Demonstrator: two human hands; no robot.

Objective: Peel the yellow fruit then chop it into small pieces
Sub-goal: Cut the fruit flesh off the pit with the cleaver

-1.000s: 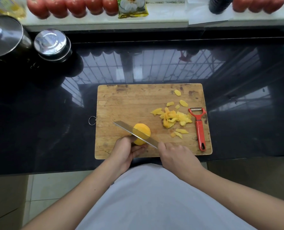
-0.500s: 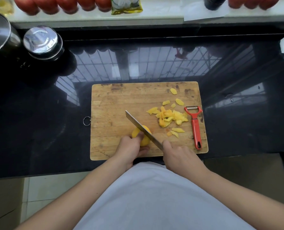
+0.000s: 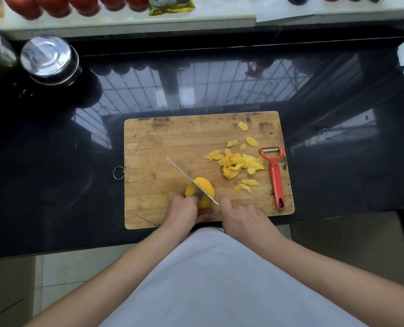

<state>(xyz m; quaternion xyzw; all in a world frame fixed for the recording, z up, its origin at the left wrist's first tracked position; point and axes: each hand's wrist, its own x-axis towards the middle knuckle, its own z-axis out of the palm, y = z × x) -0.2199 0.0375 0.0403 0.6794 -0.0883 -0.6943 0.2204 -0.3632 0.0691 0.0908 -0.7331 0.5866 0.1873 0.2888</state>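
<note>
One peeled yellow fruit [image 3: 202, 188] under knife [image 3: 191, 181], left hand [image 3: 184, 212] holding

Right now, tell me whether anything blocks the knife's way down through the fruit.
Nothing visible does. The knife already rests across the peeled yellow fruit; the left hand grips the fruit on the blade's near-left side. The peels and the peeler lie apart, to the right.

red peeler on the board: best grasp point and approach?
Pinch the peeler by its straight red handle at mid-length, coming from above. It lies flat on the cutting board, blade end away from the person, with peel scraps close on its left.
</note>
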